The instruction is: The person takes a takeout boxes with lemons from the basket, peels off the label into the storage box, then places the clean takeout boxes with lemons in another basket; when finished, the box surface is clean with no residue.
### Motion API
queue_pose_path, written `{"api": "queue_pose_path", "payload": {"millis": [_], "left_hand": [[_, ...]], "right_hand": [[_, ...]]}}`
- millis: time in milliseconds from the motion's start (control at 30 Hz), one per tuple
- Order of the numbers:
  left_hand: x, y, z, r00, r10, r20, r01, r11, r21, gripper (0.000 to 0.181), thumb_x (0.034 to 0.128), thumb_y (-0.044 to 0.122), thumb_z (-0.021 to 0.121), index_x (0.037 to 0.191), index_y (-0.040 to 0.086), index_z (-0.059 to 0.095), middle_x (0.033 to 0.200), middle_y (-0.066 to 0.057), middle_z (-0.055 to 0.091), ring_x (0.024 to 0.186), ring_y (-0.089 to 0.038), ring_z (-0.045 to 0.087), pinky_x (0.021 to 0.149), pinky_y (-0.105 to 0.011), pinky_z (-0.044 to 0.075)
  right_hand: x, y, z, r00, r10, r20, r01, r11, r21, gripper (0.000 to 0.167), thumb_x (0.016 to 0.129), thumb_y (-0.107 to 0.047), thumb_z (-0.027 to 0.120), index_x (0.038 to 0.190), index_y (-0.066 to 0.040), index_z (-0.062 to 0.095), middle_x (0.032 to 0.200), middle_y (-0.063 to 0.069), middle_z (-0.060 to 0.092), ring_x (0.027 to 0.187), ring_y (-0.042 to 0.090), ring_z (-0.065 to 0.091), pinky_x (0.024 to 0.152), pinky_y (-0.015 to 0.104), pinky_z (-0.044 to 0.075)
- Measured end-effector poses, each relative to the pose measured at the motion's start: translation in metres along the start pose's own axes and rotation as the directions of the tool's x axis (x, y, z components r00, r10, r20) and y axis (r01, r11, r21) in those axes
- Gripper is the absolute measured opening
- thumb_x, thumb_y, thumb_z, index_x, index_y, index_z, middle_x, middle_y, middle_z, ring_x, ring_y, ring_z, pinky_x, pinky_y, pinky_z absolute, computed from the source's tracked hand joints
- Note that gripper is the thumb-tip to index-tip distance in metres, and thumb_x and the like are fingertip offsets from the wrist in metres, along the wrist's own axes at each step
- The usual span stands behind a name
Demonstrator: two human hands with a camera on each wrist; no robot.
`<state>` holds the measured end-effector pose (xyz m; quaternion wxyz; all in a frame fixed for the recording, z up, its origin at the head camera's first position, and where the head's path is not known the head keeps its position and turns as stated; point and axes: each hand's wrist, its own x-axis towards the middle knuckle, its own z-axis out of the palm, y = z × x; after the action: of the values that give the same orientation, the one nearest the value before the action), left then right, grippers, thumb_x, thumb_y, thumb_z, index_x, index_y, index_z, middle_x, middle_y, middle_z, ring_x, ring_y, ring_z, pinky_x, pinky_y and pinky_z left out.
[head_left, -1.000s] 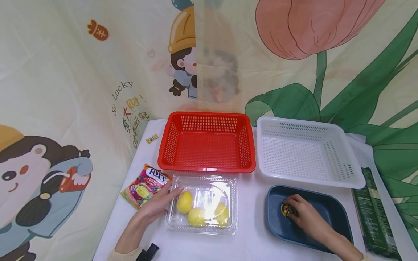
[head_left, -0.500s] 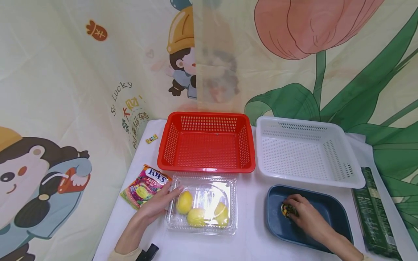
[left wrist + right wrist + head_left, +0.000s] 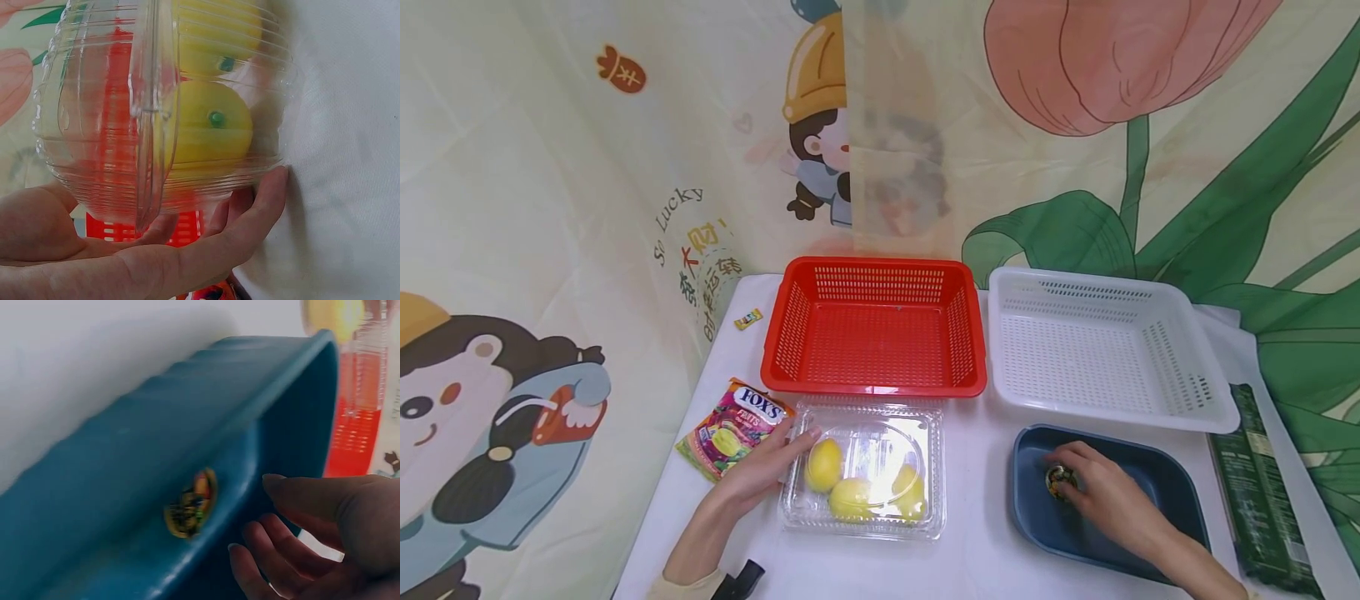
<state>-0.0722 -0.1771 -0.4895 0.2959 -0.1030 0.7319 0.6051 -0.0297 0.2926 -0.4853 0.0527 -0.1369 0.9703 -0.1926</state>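
Observation:
A clear lidded box (image 3: 880, 533) with several yellow fruits (image 3: 852, 500) stands at the table's front. The left hand (image 3: 758, 471) rests against its left side, fingers loosely extended; the left wrist view shows the fingertips (image 3: 275, 181) low beside the box wall. In the blue tub (image 3: 1026, 521), a small round item with a dark, multicoloured pattern (image 3: 1060, 482) lies on the bottom. Just right of it is the right hand (image 3: 1112, 504), fingers parted. In the right wrist view a gap shows between the item (image 3: 191, 505) and the right hand (image 3: 312, 537), which holds nothing.
Behind the box stands a red basket (image 3: 874, 389), with a white basket (image 3: 1112, 417) to its right. A Fox's candy bag (image 3: 733, 429) lies by the left hand, a small yellow packet (image 3: 748, 319) farther back. Green packages (image 3: 1262, 492) lie at the right edge.
The right hand's fingers have come away from the round item, which now lies more uncovered in the tub. The left hand and the clear box have not visibly moved.

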Motion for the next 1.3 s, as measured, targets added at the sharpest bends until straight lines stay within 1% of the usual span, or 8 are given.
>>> {"api": "queue_pose_path", "payload": {"millis": [333,767,833,900,967,1100,1233,1300], "left_hand": [[0.001,0.000,-0.001,1.000,0.005,0.002,-0.005,1.000,-0.013,0.087,0.0972,0.050,0.062,0.162,0.014,0.016,0.166,-0.020,0.018,0.150,-0.053,0.019,0.105,-0.082,0.028],[0.002,0.001,-0.002,1.000,0.016,0.002,-0.016,1.000,-0.020,0.083,0.0977,0.049,0.061,0.162,0.018,0.018,0.167,-0.019,0.018,0.150,-0.052,0.018,0.105,-0.083,0.027],[0.002,0.000,-0.002,1.000,0.015,0.002,-0.015,1.000,-0.021,0.085,0.0976,0.050,0.061,0.162,0.018,0.017,0.167,-0.019,0.017,0.150,-0.053,0.017,0.104,-0.083,0.027],[0.001,0.000,-0.002,1.000,0.014,0.001,-0.014,1.000,-0.020,0.085,0.0976,0.050,0.061,0.163,0.017,0.017,0.167,-0.020,0.017,0.150,-0.053,0.017,0.104,-0.084,0.027],[0.001,0.000,-0.001,1.000,0.012,0.000,-0.012,1.000,-0.019,0.086,0.0976,0.050,0.061,0.163,0.016,0.016,0.167,-0.020,0.016,0.150,-0.054,0.017,0.103,-0.084,0.027],[0.000,0.001,-0.001,1.000,0.008,-0.006,-0.008,1.000,-0.015,0.086,0.0975,0.050,0.061,0.163,0.015,0.017,0.167,-0.021,0.017,0.150,-0.054,0.017,0.103,-0.084,0.027],[0.000,0.002,-0.001,1.000,0.002,-0.006,-0.002,1.000,-0.015,0.088,0.0970,0.050,0.062,0.162,0.014,0.017,0.167,-0.021,0.018,0.149,-0.054,0.019,0.103,-0.083,0.029],[0.000,0.002,0.000,1.000,0.000,-0.006,0.000,1.000,-0.013,0.088,0.0968,0.051,0.062,0.162,0.013,0.017,0.167,-0.021,0.017,0.149,-0.055,0.019,0.103,-0.083,0.029]], "right_hand": [[0.013,-0.017,-0.039,0.995,-0.057,-0.085,0.059,0.998,0.025,0.037,0.083,-0.008,0.082,0.118,-0.009,0.071,0.115,0.006,0.070,0.099,0.025,0.071,0.077,0.041,0.061],[0.046,0.003,-0.095,0.958,-0.098,-0.270,0.107,0.994,0.020,0.038,0.086,-0.008,0.080,0.121,-0.002,0.068,0.123,0.020,0.064,0.101,0.037,0.066,0.077,0.054,0.060],[0.052,0.009,-0.103,0.955,-0.092,-0.281,0.103,0.994,0.023,0.038,0.087,-0.008,0.079,0.122,-0.001,0.067,0.124,0.021,0.063,0.102,0.039,0.064,0.075,0.051,0.061],[0.057,0.016,-0.111,0.954,-0.072,-0.291,0.084,0.996,0.026,0.036,0.088,-0.009,0.078,0.122,-0.001,0.067,0.126,0.022,0.061,0.103,0.039,0.062,0.077,0.032,0.062],[0.062,0.024,-0.118,0.950,-0.049,-0.307,0.058,0.998,0.019,0.036,0.089,-0.011,0.078,0.122,-0.001,0.068,0.127,0.023,0.061,0.102,0.042,0.063,0.074,0.023,0.060],[0.071,0.043,-0.131,0.944,-0.016,-0.330,0.024,1.000,0.020,0.036,0.091,-0.012,0.075,0.123,0.001,0.067,0.131,0.026,0.058,0.104,0.048,0.061,0.078,0.030,0.060],[0.078,0.065,-0.141,0.938,-0.005,-0.346,0.009,1.000,0.010,0.035,0.094,-0.012,0.073,0.124,0.003,0.065,0.131,0.029,0.058,0.107,0.051,0.059,0.079,0.014,0.054],[0.081,0.075,-0.145,0.938,0.011,-0.348,-0.008,1.000,0.008,0.035,0.094,-0.012,0.072,0.124,0.004,0.065,0.132,0.031,0.057,0.110,0.052,0.058,0.082,0.015,0.055]]}}
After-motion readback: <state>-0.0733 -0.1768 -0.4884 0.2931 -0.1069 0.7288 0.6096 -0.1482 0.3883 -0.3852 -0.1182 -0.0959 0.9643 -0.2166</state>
